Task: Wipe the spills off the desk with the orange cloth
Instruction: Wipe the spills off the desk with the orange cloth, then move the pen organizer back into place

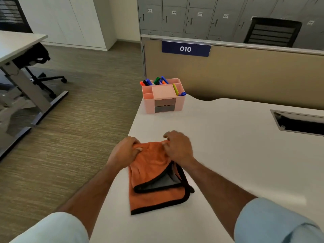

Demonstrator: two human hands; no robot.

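Fingers of both hands pinch the orange cloth [154, 174] (folded); pink organizer [164, 99] stands beyond

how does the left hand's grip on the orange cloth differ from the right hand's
The left hand pinches the far left corner of the orange cloth with its fingers curled under, thumb on top. The right hand holds the far right corner, index finger lifted off the fabric and pointing left. The left hand sits at the edge of the desk; the right hand is fully over it. Both grip the cloth's far edge, knuckles up.
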